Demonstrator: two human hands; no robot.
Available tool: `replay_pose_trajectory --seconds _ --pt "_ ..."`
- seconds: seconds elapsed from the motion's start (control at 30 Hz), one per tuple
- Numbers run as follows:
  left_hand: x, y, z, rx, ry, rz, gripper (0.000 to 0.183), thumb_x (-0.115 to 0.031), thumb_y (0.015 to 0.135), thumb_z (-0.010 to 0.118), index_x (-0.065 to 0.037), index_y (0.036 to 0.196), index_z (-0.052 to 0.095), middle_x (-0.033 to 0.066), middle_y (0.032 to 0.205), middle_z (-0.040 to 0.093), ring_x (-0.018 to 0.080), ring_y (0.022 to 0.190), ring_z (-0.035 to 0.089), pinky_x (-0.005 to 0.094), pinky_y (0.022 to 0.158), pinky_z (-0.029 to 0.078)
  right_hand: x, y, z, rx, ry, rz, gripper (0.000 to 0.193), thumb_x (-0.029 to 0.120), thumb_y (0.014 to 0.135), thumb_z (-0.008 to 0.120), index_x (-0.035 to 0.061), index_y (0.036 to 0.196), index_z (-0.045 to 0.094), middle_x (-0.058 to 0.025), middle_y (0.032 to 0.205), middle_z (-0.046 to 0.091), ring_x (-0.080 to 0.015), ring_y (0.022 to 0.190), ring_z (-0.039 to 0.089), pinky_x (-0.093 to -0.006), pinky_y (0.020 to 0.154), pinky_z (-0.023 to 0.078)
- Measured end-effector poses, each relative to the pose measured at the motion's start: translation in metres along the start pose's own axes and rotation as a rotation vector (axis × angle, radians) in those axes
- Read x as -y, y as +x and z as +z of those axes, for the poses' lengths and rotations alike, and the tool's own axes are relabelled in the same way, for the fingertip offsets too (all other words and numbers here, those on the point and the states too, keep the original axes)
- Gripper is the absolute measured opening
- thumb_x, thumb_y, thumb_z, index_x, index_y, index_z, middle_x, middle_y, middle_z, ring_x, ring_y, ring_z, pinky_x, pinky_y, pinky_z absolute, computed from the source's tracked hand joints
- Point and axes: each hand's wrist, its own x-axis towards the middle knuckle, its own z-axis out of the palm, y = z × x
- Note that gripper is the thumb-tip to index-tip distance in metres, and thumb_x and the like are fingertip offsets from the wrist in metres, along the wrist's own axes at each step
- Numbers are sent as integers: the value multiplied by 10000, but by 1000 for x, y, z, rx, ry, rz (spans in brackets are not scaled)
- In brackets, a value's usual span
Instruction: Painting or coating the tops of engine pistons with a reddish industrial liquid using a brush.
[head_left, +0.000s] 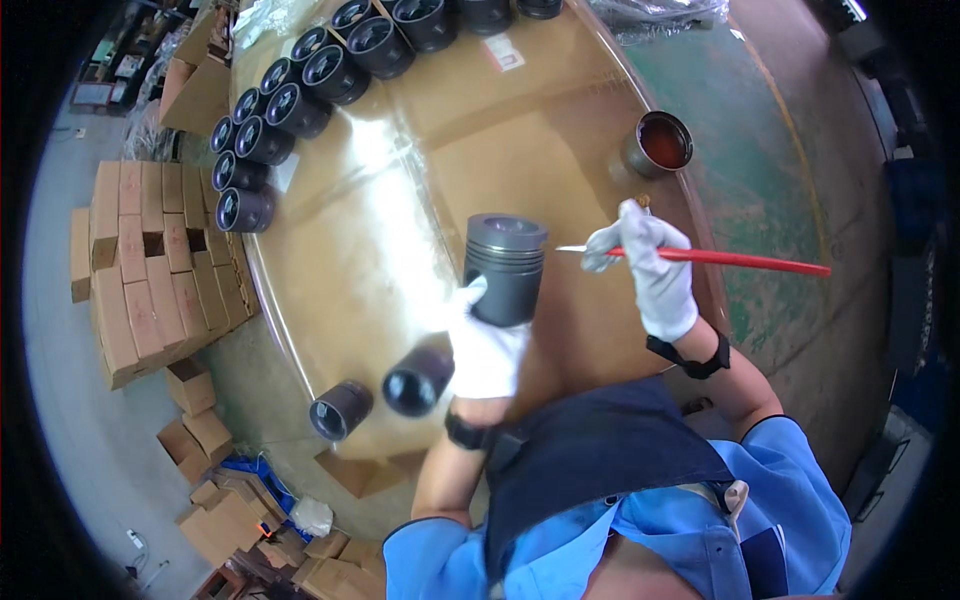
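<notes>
My left hand [488, 352], in a white glove, grips a dark grey engine piston [507, 270] from below and holds it upright over the table. Grooves ring the piston near its top, and its crown faces up. In my gloved right hand [652, 265] is a slim brush with a red handle [745, 260]. Its pale, thin tip points left and is a little apart from the piston's grooved side. Near my left wrist, a blurred dark piston [418, 380] and another piston [341, 410] are at the table's near left edge.
A metal can [662, 145] of reddish-brown liquid stands at the table's right edge. Several dark pistons [300, 110] line the far left of the brown-covered table [480, 110]. Stacked cardboard boxes [165, 270] stand on the floor at left, with opened cartons [225, 515] nearer.
</notes>
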Motion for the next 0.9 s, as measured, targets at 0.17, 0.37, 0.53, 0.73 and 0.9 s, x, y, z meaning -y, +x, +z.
replay_pose_trajectory --seconds 0.17,0.37,0.53,0.73,0.9 --pt "1 5 4 19 -14 -26 424 -186 852 580 -79 1263 559 116 1193 669 281 1051 676 434 919 567 -16 12 13 -60 -49 148 429 362 1007 636 -2 789 700 -92 737 725 -124 637 667 -268 637 528" --pt "-27 0 -1 155 35 -129 434 -197 818 548 -57 1227 588 125 1163 681 282 1081 664 410 988 540 -30 42 -1 -30 2 191 469 407 1007 618 19 757 702 -78 668 694 -129 566 636 -262 596 506" --pt "-48 -34 33 250 1008 262 229 -60 766 592 12 970 667 62 871 699 121 767 623 267 717 494 -1 56 13 105 -73 224 433 382 1004 618 41 750 697 -51 634 668 -126 538 600 -281 571 489" --pt "-43 -35 14 19 1388 390 145 -125 838 662 5 899 687 69 765 674 111 723 601 289 703 483 -37 5 18 330 -666 -507 128 149 858 709 61 889 623 -39 612 520 -209 526 526 -356 512 413" --pt "-72 -45 -5 -32 993 425 194 -103 909 601 23 1042 663 92 1084 683 198 1027 632 342 945 472 -77 -31 49 450 -885 -886 243 51 785 730 149 685 531 -27 556 457 -233 500 502 -374 474 399"
